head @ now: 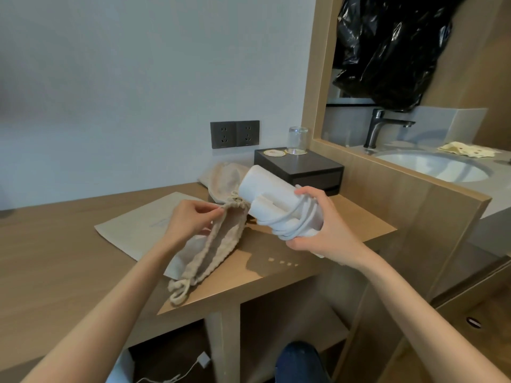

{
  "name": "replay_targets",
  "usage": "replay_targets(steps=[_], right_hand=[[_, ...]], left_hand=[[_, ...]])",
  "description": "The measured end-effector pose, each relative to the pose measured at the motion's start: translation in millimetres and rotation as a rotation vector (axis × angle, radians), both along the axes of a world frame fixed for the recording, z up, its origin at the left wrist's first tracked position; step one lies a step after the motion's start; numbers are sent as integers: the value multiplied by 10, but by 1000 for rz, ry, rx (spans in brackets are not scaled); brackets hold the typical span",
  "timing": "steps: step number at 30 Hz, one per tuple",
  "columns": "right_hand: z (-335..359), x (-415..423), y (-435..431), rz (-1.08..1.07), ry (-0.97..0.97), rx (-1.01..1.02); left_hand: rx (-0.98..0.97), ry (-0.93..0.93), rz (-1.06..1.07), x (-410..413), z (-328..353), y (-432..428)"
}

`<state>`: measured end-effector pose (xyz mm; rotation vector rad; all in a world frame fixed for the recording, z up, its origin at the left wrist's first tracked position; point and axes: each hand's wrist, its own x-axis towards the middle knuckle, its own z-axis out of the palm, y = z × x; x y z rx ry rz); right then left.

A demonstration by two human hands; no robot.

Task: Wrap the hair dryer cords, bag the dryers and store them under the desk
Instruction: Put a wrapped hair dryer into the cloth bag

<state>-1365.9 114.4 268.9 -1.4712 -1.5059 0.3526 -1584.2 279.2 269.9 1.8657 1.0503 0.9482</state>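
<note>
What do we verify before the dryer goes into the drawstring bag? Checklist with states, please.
1. Wrap of cord round hair dryer: ok.
2. Grip of right hand on dryer and coils: ok.
3. Pinch of left hand on drawstring bag rim, mouth open: ok.
4. Mouth wide enough for dryer: cannot tell.
5. Plug tucked in: cannot tell.
6. Dryer in bag: not ok, beside the mouth.

The right hand (329, 230) is covering the hair dryer's (265, 189) near end. The dryer is hiding part of the far bag (221, 175) at the desk's (69, 244) back edge. A white cable (190, 369) is running off the bottom edge.
</note>
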Motion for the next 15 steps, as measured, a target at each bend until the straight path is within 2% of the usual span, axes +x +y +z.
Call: replay_targets(steps=[4, 9, 15], right_hand=[[40, -187, 22, 138, -59, -73], [-68, -268, 60, 109, -191, -83], [-11, -427, 88, 70, -531, -157]], left_hand=[[-93, -46, 6, 77, 119, 56], [-110, -89, -79, -53, 227, 88], [-71, -74, -89, -124, 372, 81]])
